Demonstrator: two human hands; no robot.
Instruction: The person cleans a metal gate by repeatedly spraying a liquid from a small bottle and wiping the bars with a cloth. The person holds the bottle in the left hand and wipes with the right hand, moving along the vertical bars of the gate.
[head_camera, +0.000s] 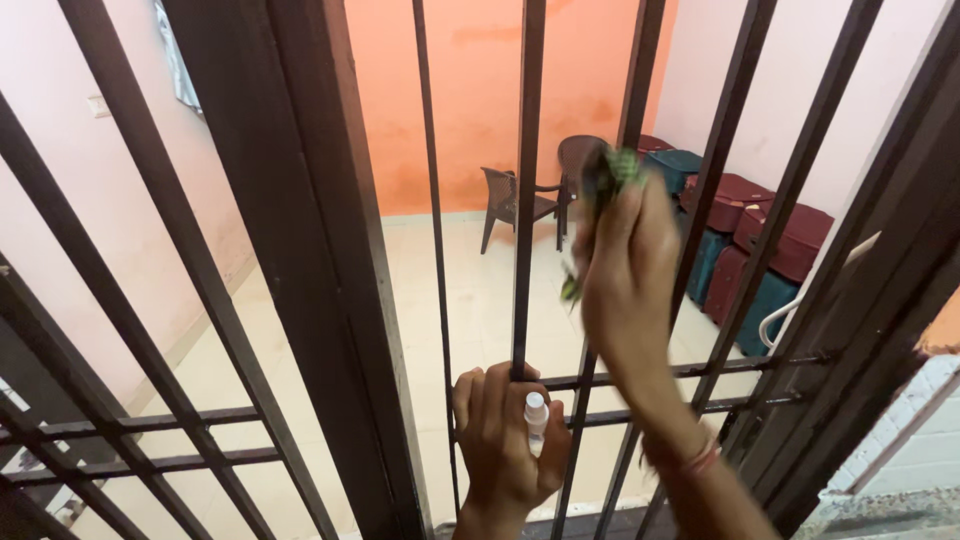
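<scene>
A dark brown barred metal gate (300, 250) fills the view. My left hand (505, 440) is low in the middle, wrapped around one upright bar (527, 190) and also holding a small white spray bottle (537, 418) with its nozzle up. My right hand (628, 275) is higher, to the right of that bar, and presses a green cloth (610, 175) against the neighbouring upright bar; it is slightly blurred. A thin bangle sits on my right wrist (690, 460).
Behind the gate lies a room with a pale tiled floor (470, 300) and orange back wall. A brown plastic chair (510, 200) stands at the back. Maroon and teal cushioned seats (765, 250) line the right wall. White brickwork (915, 440) shows at the lower right.
</scene>
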